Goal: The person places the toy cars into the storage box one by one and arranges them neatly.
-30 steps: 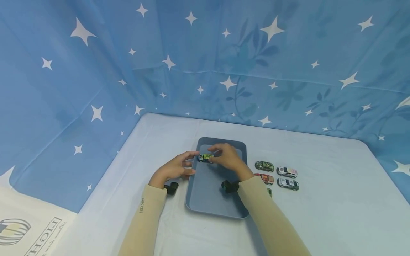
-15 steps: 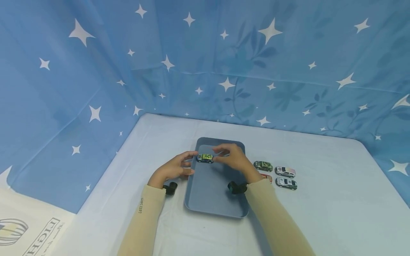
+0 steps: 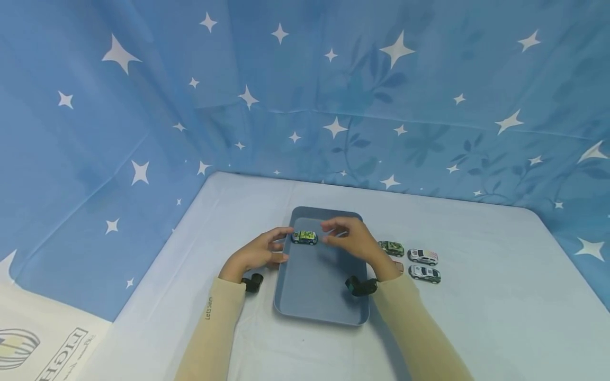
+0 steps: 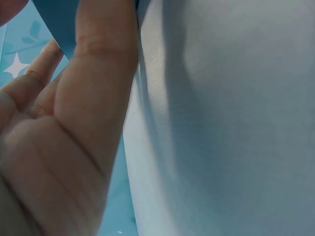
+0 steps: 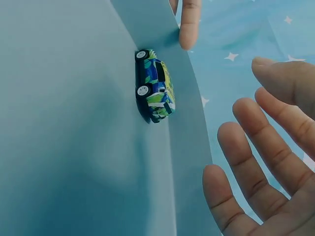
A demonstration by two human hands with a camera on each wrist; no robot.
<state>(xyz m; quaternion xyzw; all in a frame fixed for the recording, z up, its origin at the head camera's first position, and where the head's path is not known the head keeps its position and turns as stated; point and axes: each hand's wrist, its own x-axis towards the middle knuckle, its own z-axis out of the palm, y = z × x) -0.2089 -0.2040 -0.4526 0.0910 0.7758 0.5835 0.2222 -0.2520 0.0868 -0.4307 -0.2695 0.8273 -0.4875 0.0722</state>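
A toy car (image 3: pixel 304 237) in yellow-green and blue sits on its wheels inside the grey-blue tray (image 3: pixel 319 316), near the far left corner. The right wrist view shows the same car (image 5: pixel 156 84) close to the tray wall. My right hand (image 3: pixel 355 241) hovers over the tray just right of the car, fingers spread and loosely bent, holding nothing. At the tray's left edge is my left hand (image 3: pixel 254 253), its fingers loosely extended; one fingertip reaches the rim beside the car. Its thumb (image 4: pixel 101 59) looms large in the left wrist view, with part of the tray behind.
Right of the tray, a green camouflage toy car (image 3: pixel 392 248), a white toy car (image 3: pixel 423 257) and a silver toy car (image 3: pixel 424 273) stand on the white table (image 3: pixel 486 296). A red toy car (image 3: pixel 398 266) is mostly hidden by my right arm. A starry blue curtain (image 3: pixel 305 79) hangs behind.
My right hand has let go of the yellow-green toy car and drawn back to the right. The car stays in the tray. My left hand keeps its place at the tray's edge.
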